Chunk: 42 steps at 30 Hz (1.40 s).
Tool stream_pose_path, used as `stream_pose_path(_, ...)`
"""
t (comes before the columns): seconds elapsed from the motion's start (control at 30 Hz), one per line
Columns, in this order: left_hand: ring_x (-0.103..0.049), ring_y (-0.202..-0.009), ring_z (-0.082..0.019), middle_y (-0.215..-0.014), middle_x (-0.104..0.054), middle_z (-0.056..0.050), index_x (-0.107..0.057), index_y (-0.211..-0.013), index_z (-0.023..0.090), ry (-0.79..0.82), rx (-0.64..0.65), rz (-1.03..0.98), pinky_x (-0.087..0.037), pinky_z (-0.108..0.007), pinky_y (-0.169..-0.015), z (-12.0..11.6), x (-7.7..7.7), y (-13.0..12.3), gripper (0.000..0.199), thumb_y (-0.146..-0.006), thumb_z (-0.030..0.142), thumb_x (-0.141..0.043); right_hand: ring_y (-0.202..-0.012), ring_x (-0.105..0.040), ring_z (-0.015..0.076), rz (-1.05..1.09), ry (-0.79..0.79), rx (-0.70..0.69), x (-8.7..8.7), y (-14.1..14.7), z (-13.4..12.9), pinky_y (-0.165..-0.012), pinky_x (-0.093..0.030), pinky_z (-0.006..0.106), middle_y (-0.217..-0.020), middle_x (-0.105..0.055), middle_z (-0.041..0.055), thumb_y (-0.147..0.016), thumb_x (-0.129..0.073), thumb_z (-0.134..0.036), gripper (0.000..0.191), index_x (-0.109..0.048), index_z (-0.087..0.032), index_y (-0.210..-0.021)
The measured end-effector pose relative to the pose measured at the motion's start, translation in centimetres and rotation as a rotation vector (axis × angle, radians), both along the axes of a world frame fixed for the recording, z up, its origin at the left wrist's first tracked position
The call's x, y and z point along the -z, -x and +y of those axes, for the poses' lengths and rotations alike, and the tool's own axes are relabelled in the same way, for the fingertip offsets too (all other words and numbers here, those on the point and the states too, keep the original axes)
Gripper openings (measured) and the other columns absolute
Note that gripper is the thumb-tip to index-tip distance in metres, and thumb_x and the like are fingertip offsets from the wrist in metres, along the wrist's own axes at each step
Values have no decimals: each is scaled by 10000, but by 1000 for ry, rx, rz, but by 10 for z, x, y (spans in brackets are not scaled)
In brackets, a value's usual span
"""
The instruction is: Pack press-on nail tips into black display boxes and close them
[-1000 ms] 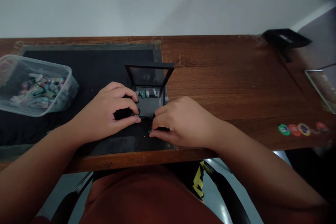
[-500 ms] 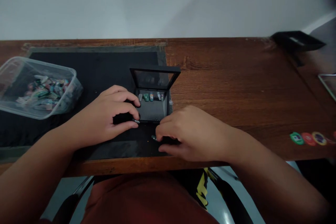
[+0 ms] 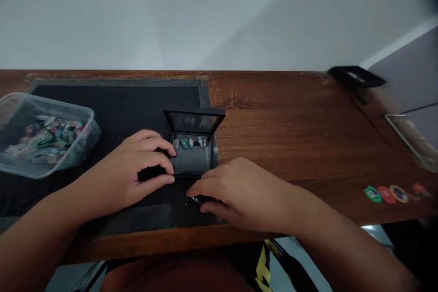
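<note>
Head view: both hands at open black case [image 3: 191, 159] on dark mat [image 3: 147, 100].
Left hand [image 3: 140, 166] curved, fingertips at case's left edge, thumb apart; can't tell if anything is pinched. Right hand [image 3: 236, 191] near front right corner, index and thumb parted around small shiny piece [image 3: 196, 199] on mat, grip unclear. Small nail-like pieces [image 3: 190, 142] line case's back; clear tub [image 3: 77, 146] far left.

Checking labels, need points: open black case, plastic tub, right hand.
Black case [image 3: 190, 161]: head view, on its grey inner floor.
Plastic tub [image 3: 65, 101]: head view, on its far rim.
Right hand [image 3: 236, 191]: head view, on the back of the hand.
</note>
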<state>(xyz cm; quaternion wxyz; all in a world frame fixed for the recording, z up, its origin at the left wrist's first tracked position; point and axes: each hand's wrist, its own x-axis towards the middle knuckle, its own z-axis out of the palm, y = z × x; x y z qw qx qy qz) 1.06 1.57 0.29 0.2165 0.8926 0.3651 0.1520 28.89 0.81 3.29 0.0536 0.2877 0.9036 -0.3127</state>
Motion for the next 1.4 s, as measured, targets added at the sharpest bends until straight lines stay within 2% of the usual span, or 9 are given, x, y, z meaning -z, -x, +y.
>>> stream_pose_path(0.17,-646,-1101,-219,-1132,-763,-4,-765,-977,286,-65,18,-44,-493,-371,-972,1,0,-1,125,-1032,344,-668,-914,-770,222,-17,-3,-7,-1,2,1,-691,-414,323,-1072,-838,19,-1033,-698,-302,200,-777,-237,-1205)
stream_pose_path(0.33,-681,-907,-164,-961,-780,22,-741,-1028,262,-59,-62,-104,-511,-291,-804,1,-2,0,96,-1048,309,-659,-902,-768,227,-27,-1,-24,-3,5,1,-662,-382,329,-1042,-833,31,-1088,-619,-365,225,-775,-217,-1155)
stream_pose_path(0.43,-678,-933,-169,-969,-791,32,-740,-1031,268,-102,-83,-116,-506,-300,-831,2,-2,1,91,-1050,293,-655,-883,-765,222,-19,-25,-24,-2,7,1,-656,-374,324,-1025,-831,33,-1118,-543,-305,247,-770,-208,-1129)
stream_pose_path(0.6,-653,-961,-188,-988,-814,53,-764,-1022,289,-190,-61,-88,-466,-357,-917,5,1,-3,129,-1049,253,-643,-830,-753,207,27,-75,47,1,4,0,-641,-353,317,-990,-826,25,-1097,-553,-257,211,-756,-200,-1080)
stream_pose_path(0.77,-646,-961,-190,-999,-817,57,-779,-1060,296,-229,-59,-71,-458,-365,-908,5,3,-4,146,-1049,243,-643,-775,-708,179,84,-25,28,-1,-1,0,-621,-342,301,-931,-810,-1,-965,-779,-338,144,-792,-219,-1045)
stream_pose_path(0.97,-656,-999,-207,-1065,-808,6,-801,-1165,284,-174,-42,-29,-486,-372,-911,4,4,-4,213,-1063,278,-614,-730,-678,146,178,29,-29,1,-5,-1,-607,-353,282,-896,-787,-32,-898,-850,-423,280,-804,-242,-1108)
stream_pose_path(1.2,-663,-1027,-235,-1114,-789,-25,-831,-1077,272,-165,-40,-10,-501,-405,-920,5,3,-5,232,-1058,330,-608,-706,-687,120,310,-35,43,0,-9,2,-608,-396,257,-913,-811,-9,-899,-864,-364,275,-809,-185,-1101)
stream_pose_path(1.4,-680,-1049,-230,-1127,-820,-22,-824,-1100,238,-179,-15,-15,-520,-407,-951,5,2,-5,228,-1063,334,-620,-649,-638,94,436,-103,141,0,-17,9,-607,-407,242,-773,-739,-37,-921,-846,-366,238,-805,-175,-1058)
